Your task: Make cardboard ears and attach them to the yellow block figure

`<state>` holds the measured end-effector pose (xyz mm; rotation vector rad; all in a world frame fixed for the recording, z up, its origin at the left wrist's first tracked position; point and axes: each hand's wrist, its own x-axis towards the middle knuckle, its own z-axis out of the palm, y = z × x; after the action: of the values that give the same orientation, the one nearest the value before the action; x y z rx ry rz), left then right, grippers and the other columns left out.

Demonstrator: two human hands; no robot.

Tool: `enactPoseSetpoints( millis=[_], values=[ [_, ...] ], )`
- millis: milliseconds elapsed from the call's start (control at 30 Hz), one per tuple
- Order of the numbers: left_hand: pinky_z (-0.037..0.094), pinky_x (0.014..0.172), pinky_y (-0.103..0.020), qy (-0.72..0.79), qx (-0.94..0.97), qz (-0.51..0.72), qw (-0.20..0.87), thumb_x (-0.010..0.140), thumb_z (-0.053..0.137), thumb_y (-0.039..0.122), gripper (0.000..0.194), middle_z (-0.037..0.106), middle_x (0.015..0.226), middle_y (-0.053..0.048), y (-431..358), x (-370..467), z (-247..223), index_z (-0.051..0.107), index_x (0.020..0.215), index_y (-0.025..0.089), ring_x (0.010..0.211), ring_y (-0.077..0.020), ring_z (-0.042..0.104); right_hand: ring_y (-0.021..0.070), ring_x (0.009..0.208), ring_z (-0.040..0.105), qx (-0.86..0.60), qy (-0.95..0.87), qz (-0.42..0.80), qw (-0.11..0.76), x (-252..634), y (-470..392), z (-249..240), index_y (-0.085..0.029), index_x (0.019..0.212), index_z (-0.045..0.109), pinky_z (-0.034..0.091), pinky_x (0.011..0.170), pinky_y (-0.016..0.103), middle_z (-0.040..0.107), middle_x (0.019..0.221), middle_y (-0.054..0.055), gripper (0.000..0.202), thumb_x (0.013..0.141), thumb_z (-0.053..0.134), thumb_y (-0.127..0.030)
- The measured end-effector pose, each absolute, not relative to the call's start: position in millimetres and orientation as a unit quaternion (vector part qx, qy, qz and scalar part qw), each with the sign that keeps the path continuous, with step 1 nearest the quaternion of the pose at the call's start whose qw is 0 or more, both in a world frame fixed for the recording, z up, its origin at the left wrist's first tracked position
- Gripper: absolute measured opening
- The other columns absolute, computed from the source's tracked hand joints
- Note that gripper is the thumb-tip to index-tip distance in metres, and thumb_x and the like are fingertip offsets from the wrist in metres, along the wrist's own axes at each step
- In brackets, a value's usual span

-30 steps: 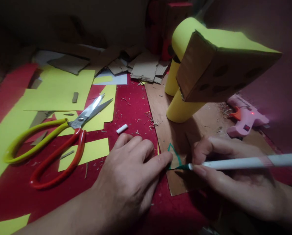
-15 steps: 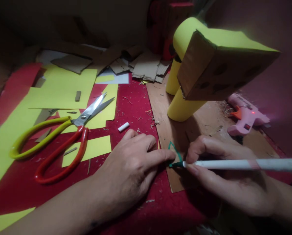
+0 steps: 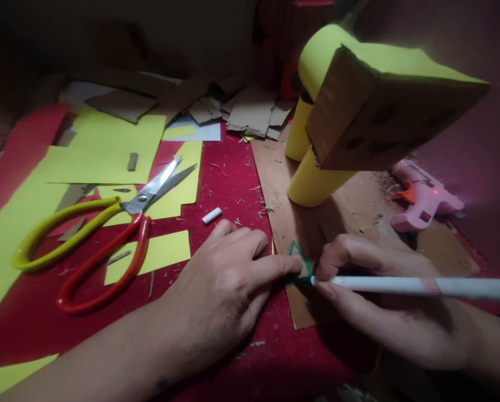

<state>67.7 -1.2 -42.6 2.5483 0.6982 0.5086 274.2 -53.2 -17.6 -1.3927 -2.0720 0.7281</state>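
The left hand (image 3: 228,279) lies palm down at the near edge of the board (image 3: 270,173), its index finger stretched out over the green-outlined triangle (image 3: 294,251), with the tip on it. The other fingers of that hand are folded under, and I cannot tell from this angle whether they grip anything.

The right hand (image 3: 392,329) comes in from the other side, thumb and index finger pinched narrow around a white pen (image 3: 463,288) close to its green tip. The pen lies almost level, and the tip is at the lower edge of the triangle, just beside the left index finger.

The board rests on the red worktop (image 3: 228,173). Yellow tubes (image 3: 317,184) stand on the board beyond the hands. Above them is a box (image 3: 342,111), its top yellow, its sides brown, with dark spots on the shaded front. To the right lies a pink glue gun (image 3: 425,206) with an orange trigger and a lit red light.

On the left, the scissors (image 3: 143,198) lie with blades slightly apart, one handle yellow and one red. The red handle crosses a yellow strip (image 3: 166,251), and the blades lie partly over more yellow paper. A white stub (image 3: 212,216) sits near the left knuckles. Farther off are a large yellow sheet (image 3: 115,139), a red sheet (image 3: 32,139) and a heap of cardboard scraps (image 3: 252,114). Fine shreds (image 3: 260,201) litter the worktop beside the board.
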Motion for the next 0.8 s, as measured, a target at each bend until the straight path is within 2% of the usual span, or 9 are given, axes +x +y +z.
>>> enactPoseSetpoints(
  millis=[233, 400, 533, 667, 800],
  values=[
    [0.026, 0.07, -0.034, 0.251, 0.924, 0.186, 0.222, 0.093, 0.039, 0.015, 0.03, 0.046, 0.072, 0.001, -0.7, 68.6, -42.9, 0.063, 0.107, 0.027, 0.067, -0.0154, 0.04, 0.008, 0.046, 0.053, -0.51, -0.736, 0.339, 0.288, 275.3, -53.5, -17.3, -0.021, 0.07, 0.053, 0.041, 0.042, 0.018, 0.058, 0.056, -0.005, 0.013, 0.077, 0.059, -0.012],
    [0.027, 0.068, -0.033, 0.253, 0.921, 0.191, 0.225, 0.091, 0.043, 0.013, 0.03, 0.045, 0.072, 0.001, -0.4, 68.5, -41.5, 0.063, 0.108, 0.028, 0.067, -0.0156, 0.039, 0.0087, 0.039, 0.053, -0.53, -0.597, 0.453, 0.397, 277.8, -58.3, -21.7, -0.023, 0.071, 0.056, 0.041, 0.033, 0.017, 0.059, 0.055, -0.005, 0.012, 0.081, 0.061, -0.018],
    [0.03, 0.067, -0.033, 0.243, 0.914, 0.219, 0.241, 0.088, 0.044, 0.009, 0.031, 0.046, 0.072, 0.0, -2.1, 66.0, -39.8, 0.062, 0.109, 0.022, 0.067, -0.0148, 0.041, 0.0117, 0.038, 0.054, -0.533, -0.518, 0.492, 0.454, 277.7, -60.7, -20.3, -0.025, 0.071, 0.059, 0.043, 0.032, 0.02, 0.061, 0.055, -0.003, 0.01, 0.079, 0.064, -0.022],
    [0.036, 0.07, -0.032, 0.292, 0.875, 0.295, 0.247, 0.087, 0.047, 0.007, 0.023, 0.053, 0.074, 0.0, -4.3, 64.8, -38.3, 0.062, 0.102, 0.016, 0.067, -0.0131, 0.045, 0.0127, 0.041, 0.053, -0.586, -0.403, 0.503, 0.49, 272.3, -60.0, -11.8, -0.025, 0.063, 0.059, 0.041, 0.032, 0.021, 0.061, 0.057, -0.001, 0.017, 0.067, 0.075, -0.029],
    [0.039, 0.074, -0.031, 0.37, 0.839, 0.327, 0.228, 0.088, 0.05, 0.013, 0.014, 0.057, 0.076, 0.002, -3.6, 67.0, -39.0, 0.06, 0.097, 0.018, 0.068, -0.012, 0.051, 0.0123, 0.041, 0.051, -0.598, -0.347, 0.51, 0.512, 267.6, -59.2, -5.0, -0.024, 0.059, 0.059, 0.041, 0.033, 0.022, 0.059, 0.056, -0.001, 0.023, 0.058, 0.081, -0.032]
  ],
)
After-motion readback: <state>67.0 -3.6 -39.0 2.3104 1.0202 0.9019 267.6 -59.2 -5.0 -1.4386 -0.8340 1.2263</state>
